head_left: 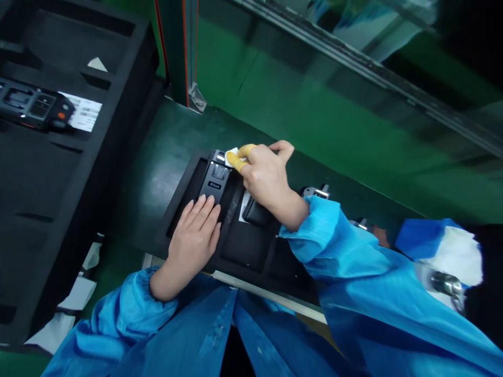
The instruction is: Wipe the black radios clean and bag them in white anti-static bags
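Observation:
A black handheld radio (214, 184) marked "Riton" lies in the left compartment of a black foam tray (245, 254). My left hand (194, 233) rests flat over its lower part, fingers stretched out. In yellow finger cots, the thumb and finger of my right hand (265, 173) pinch a small white wipe (232, 155) against the radio's top end. Beneath my right hand, a black object (257, 213) and a white paper (244, 207) sit in the middle compartment, partly hidden. Another device (316, 192) shows behind my right wrist.
To the left stands a large black foam tray (118, 112) with another radio (35, 107) and a printed label (84, 112). A green wall (314, 115) and metal post bracket (197, 98) border the green table. White cloth (458, 254) and a metal-topped bottle (448, 283) are at right.

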{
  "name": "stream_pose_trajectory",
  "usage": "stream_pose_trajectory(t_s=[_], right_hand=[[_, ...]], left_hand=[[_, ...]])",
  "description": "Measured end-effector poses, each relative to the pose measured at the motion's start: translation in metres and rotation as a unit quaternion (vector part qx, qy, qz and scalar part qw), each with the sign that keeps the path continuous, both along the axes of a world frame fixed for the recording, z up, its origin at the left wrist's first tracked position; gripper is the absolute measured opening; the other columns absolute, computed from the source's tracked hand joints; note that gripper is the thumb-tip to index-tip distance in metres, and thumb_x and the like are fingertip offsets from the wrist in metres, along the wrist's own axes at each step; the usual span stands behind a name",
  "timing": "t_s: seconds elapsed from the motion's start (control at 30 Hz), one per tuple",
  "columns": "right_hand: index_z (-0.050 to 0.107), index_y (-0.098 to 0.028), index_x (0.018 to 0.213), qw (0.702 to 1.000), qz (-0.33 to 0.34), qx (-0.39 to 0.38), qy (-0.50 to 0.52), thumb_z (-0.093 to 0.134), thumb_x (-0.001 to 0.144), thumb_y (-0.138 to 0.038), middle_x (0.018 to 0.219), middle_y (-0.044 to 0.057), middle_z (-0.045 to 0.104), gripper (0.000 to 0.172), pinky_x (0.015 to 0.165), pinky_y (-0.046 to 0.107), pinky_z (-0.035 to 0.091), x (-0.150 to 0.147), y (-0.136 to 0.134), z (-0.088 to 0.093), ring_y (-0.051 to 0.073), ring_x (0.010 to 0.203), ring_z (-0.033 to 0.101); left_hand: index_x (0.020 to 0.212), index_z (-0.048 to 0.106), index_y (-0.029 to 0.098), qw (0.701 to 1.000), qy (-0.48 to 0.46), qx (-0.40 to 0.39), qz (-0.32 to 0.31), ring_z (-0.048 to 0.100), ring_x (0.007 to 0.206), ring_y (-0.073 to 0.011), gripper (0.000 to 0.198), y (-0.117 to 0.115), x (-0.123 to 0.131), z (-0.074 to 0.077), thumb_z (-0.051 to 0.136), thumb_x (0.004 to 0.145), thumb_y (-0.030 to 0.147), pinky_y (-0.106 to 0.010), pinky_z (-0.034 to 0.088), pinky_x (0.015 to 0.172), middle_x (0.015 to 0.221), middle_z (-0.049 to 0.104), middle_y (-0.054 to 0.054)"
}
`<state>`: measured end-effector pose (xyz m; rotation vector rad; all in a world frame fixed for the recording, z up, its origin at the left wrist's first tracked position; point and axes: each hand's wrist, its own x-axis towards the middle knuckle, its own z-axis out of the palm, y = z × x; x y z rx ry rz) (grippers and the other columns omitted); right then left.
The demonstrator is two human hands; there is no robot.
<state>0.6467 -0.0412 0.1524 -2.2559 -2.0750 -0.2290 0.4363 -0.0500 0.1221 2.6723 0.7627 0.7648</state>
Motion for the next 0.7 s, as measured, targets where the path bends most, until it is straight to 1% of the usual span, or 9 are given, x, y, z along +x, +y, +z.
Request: stream_pose_trajectory(t_s=[0.07, 0.17, 0.27, 0.4, 0.5, 0.6, 0.7], right_hand=[[0.069, -0.027, 0.095, 1.000, 0.022, -0.008, -0.015, 0.030, 0.101, -0.021, 0.087, -0.001, 0.060, 0.040, 0.091, 0.041, 0.023, -0.010, 0.010, 0.004, 0.014, 0.088, 0.045], [0.069, -0.025, 0.089, 0.999, 0.033, -0.011, -0.021, 0.031, 0.102, -0.022, 0.091, 0.000, 0.061, 0.040, 0.093, 0.041, 0.024, -0.019, 0.018, 0.008, 0.014, 0.089, 0.046], [0.068, -0.023, 0.087, 1.000, 0.019, 0.008, -0.020, 0.030, 0.101, -0.019, 0.093, 0.000, 0.063, 0.041, 0.092, 0.042, 0.024, -0.014, 0.010, 0.005, 0.014, 0.089, 0.047], [0.068, -0.022, 0.083, 0.999, -0.008, 0.033, -0.019, 0.032, 0.098, -0.013, 0.091, 0.001, 0.063, 0.040, 0.090, 0.042, 0.024, -0.009, -0.001, 0.000, 0.015, 0.087, 0.047], [0.069, -0.025, 0.087, 0.999, 0.003, 0.030, -0.035, 0.034, 0.099, -0.015, 0.092, 0.000, 0.063, 0.038, 0.091, 0.042, 0.024, -0.017, 0.007, 0.001, 0.015, 0.087, 0.048], [0.069, -0.026, 0.086, 0.998, 0.019, 0.027, -0.057, 0.033, 0.100, -0.018, 0.094, 0.000, 0.063, 0.040, 0.093, 0.042, 0.024, -0.024, 0.017, 0.003, 0.015, 0.087, 0.048], [0.069, -0.025, 0.090, 0.996, 0.027, 0.046, -0.070, 0.032, 0.100, -0.017, 0.094, -0.001, 0.063, 0.040, 0.092, 0.041, 0.021, -0.021, 0.013, 0.000, 0.014, 0.087, 0.046]], left_hand=[[0.127, 0.059, 0.014, 1.000, 0.000, -0.009, 0.001, 0.057, 0.126, -0.0292, 0.037, 0.000, 0.000, 0.000, 0.052, 0.091, 0.015, -0.050, 0.045, 0.108, 0.130, 0.064, -0.016], [0.126, 0.060, 0.015, 1.000, 0.005, -0.006, 0.004, 0.059, 0.125, -0.0289, 0.036, 0.000, -0.001, 0.001, 0.052, 0.091, 0.015, -0.049, 0.046, 0.106, 0.129, 0.065, -0.015], [0.124, 0.061, 0.014, 1.000, 0.009, -0.010, 0.005, 0.059, 0.124, -0.0287, 0.034, 0.000, -0.001, 0.002, 0.051, 0.091, 0.016, -0.049, 0.046, 0.106, 0.129, 0.065, -0.015], [0.125, 0.060, 0.015, 1.000, 0.004, -0.007, 0.002, 0.059, 0.124, -0.0285, 0.035, 0.000, 0.000, 0.002, 0.052, 0.091, 0.016, -0.049, 0.046, 0.107, 0.130, 0.065, -0.014], [0.119, 0.062, 0.013, 1.000, 0.012, 0.013, 0.005, 0.060, 0.122, -0.0286, 0.030, 0.001, 0.000, 0.003, 0.053, 0.091, 0.016, -0.047, 0.049, 0.104, 0.128, 0.066, -0.014], [0.117, 0.063, 0.012, 1.000, 0.018, 0.021, 0.003, 0.062, 0.121, -0.0290, 0.028, 0.002, 0.000, 0.004, 0.053, 0.092, 0.016, -0.047, 0.050, 0.103, 0.127, 0.066, -0.014], [0.117, 0.063, 0.011, 1.000, 0.022, 0.020, 0.000, 0.062, 0.120, -0.0289, 0.028, 0.002, 0.000, 0.006, 0.052, 0.092, 0.016, -0.047, 0.049, 0.103, 0.127, 0.067, -0.013]])
